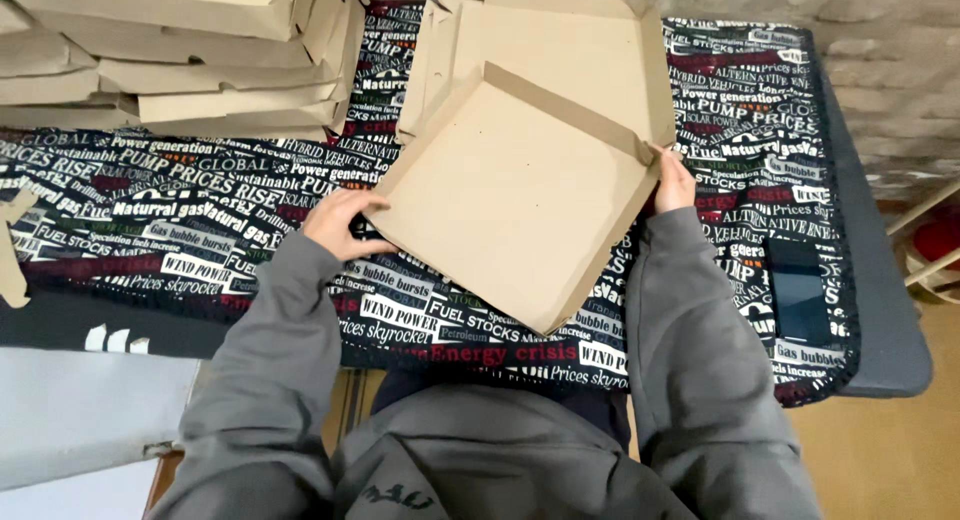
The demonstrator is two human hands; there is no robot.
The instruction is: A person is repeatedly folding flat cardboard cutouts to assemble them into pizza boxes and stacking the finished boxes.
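Cardboard box (510, 195) between both hands (335, 223)

Packing workshop, stacked cardboard boxes (180, 55), brick wall (880, 70)

Both grey-sleeved arms reach forward, left hand (338, 223) and right hand (674, 183) with fingers curled, gripping.

Cardboard tray (510, 195) before flat stack (560, 40), folded boxes (180, 50) left
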